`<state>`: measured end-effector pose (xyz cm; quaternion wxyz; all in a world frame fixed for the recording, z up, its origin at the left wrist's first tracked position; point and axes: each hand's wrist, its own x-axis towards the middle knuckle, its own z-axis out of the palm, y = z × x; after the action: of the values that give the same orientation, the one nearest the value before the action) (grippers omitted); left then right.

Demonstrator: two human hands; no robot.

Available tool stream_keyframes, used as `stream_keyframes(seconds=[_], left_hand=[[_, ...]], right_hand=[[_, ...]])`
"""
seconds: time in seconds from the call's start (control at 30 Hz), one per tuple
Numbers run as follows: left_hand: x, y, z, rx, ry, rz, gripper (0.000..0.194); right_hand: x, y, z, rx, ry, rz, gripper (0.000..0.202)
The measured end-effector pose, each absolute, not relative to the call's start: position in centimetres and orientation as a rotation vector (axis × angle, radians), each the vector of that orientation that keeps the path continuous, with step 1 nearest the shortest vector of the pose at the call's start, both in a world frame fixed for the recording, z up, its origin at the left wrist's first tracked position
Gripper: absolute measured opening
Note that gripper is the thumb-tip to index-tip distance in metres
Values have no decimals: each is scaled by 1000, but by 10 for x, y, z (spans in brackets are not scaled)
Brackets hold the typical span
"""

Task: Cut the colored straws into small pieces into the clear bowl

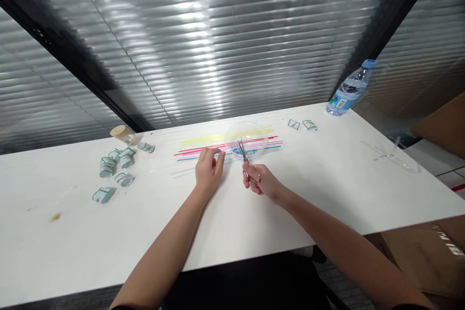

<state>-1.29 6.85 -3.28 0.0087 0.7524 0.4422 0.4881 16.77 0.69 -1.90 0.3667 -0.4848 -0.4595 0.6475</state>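
My right hand [259, 179] grips a pair of scissors [246, 156] by the handles, its blades pointing up and slightly parted over the near rim of a clear round bowl [265, 138]. Small blue and other coloured bits [238, 149] lie in the bowl. To the left, my left hand [209, 168] pinches a thin, pale strip whose end points toward the blades. Behind the hands, long thin strips lie in rows: yellow strips [198, 141], red strips [187, 149] and blue strips [274, 147], passing behind or under the bowl.
Several green-and-white wrapped packets [107, 166] lie at the left beside a tipped clear jar with a tan lid [119, 131]. Two more packets [309, 125] lie at the back right, near a water bottle [348, 89]. Clear plastic strips [390, 156] rest on the white table [327, 174].
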Motion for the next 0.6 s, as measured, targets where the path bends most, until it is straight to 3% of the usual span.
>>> stream_keyframes(seconds=[0.6], left_hand=[[-13, 68, -34, 2332, 1378, 1517, 10]], right_hand=[[168, 6, -15, -1191, -1043, 1612, 63]])
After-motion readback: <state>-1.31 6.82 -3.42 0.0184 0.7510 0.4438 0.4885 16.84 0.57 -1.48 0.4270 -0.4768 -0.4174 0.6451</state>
